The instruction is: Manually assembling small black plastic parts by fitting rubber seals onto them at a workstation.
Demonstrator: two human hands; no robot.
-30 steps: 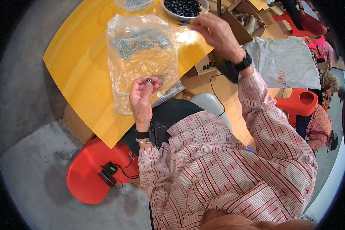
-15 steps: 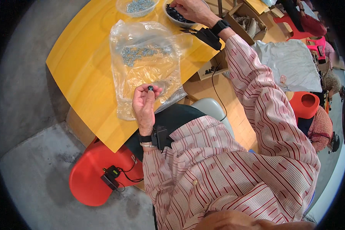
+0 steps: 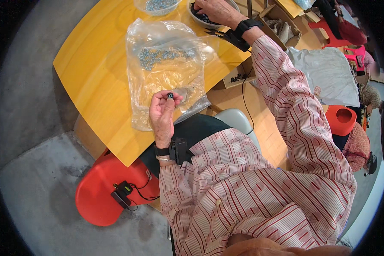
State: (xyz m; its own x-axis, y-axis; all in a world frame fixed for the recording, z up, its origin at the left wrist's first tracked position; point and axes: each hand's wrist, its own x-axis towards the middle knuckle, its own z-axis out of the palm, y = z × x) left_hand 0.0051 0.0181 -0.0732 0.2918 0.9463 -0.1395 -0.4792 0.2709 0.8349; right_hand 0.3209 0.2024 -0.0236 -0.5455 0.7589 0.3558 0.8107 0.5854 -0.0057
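Observation:
My left hand (image 3: 161, 114) is closed in a pinch over the plastic bag, its thumb and fingertips on a small round black part (image 3: 170, 95) with a bluish centre. Beneath and beyond it lies a clear plastic bag (image 3: 147, 87), with many small silvery-blue pieces (image 3: 160, 56) spread at its far half. My right hand (image 3: 217, 11) reaches into a clear bowl (image 3: 218, 24) of black parts (image 3: 204, 18) at the far edge of the view. Its fingers are bent down among them, and what the tips hold is hidden.
Another clear bowl (image 3: 158, 12) holds silvery-blue pieces. Scissors-like black blades (image 3: 216, 33) lie near my right wrist. Open cardboard boxes (image 3: 281, 32), a white sack (image 3: 324, 77) and red stools (image 3: 340, 120) stand to the right, with other people beyond. A red chair (image 3: 96, 194) carries a cabled black device.
The whole view has shifted slightly. My left hand keeps its pinch on the small black part, and my right hand stays in the bowl with its fingers a little changed.

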